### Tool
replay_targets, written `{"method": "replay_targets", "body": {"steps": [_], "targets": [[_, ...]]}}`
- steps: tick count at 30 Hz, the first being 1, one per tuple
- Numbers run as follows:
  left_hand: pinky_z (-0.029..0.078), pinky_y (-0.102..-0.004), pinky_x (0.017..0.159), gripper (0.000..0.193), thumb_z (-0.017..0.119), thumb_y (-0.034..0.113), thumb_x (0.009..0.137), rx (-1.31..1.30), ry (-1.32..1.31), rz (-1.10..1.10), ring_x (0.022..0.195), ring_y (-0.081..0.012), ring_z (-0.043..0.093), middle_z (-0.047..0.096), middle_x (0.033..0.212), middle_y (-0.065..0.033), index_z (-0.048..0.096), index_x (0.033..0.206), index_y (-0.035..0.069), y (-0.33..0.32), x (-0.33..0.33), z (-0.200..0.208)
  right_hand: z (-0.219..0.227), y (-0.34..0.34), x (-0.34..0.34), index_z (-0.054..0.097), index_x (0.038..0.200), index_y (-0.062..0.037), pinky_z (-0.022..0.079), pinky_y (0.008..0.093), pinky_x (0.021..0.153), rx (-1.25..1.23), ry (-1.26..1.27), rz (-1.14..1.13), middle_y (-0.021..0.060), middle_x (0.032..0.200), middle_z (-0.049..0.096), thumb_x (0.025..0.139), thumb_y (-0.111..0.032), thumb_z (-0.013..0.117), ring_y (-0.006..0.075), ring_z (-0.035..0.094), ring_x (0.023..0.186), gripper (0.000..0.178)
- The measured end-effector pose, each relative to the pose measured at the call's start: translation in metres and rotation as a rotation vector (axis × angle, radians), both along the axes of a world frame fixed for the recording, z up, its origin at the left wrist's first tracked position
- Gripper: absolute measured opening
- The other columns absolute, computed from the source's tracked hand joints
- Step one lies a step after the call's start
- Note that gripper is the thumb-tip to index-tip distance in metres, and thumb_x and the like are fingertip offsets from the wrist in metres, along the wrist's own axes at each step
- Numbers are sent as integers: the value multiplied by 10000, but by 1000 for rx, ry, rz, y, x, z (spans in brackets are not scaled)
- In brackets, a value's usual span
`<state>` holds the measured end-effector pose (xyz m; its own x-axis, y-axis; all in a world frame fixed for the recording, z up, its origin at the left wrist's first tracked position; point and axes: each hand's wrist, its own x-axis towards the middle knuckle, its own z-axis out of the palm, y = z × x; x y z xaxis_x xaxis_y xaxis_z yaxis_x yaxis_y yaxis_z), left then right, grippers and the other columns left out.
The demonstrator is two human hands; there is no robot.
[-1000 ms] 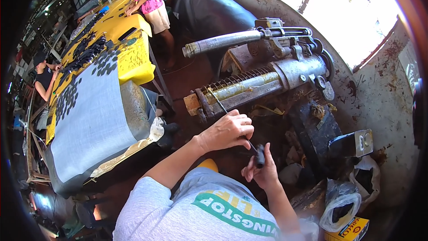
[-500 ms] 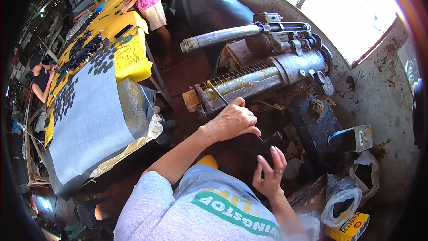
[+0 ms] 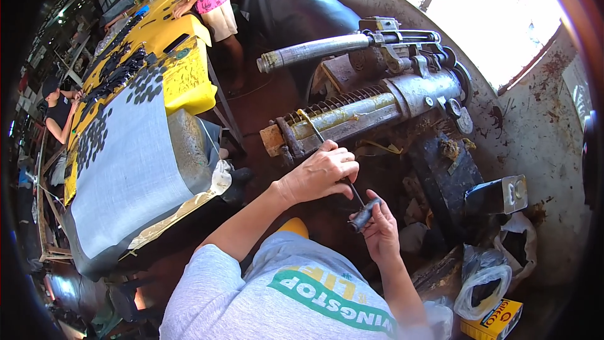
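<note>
My left hand is closed round a thin dark rod. One end of the rod, smeared with something yellowish, lies over the spring and greasy bar of a machine. Its other end reaches a short dark cylindrical piece, though I cannot tell whether it enters it. My right hand grips that piece between thumb and fingers, below and right of the left hand.
Left stands a yellow-covered table with a grey sheet and several dark discs. Two people work beside it. A metal can, plastic bags and a yellow box are at right, by a stained wall.
My right hand was open with fingers spread; now it grips the dark piece, which was just above it. The left hand has shifted slightly left and down, still holding the rod.
</note>
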<state>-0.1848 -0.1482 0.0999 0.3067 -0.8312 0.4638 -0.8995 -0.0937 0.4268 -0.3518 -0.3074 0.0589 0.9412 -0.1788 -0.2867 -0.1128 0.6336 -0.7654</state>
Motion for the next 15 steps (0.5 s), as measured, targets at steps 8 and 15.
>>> {"method": "replay_targets", "body": {"steps": [8,15], "targets": [[355,-353,878,294,681,383,811,-14,21,-22,842,-202,558,547,789,-40,605,772,102,-2,2,-1,8,-15,-6,351,1403,6,523,279,598,-202,50,-1,78,732,625,1016,-270,490,163,622,544,495],[364,-341,842,358,647,428,831,-126,-29,35,798,-196,562,543,743,-34,598,739,86,-9,0,8,18,-10,-16,457,1358,-81,398,447,1010,-1594,-624,-482,198,1287,485,856,88,494,336,496,1161,531]]}}
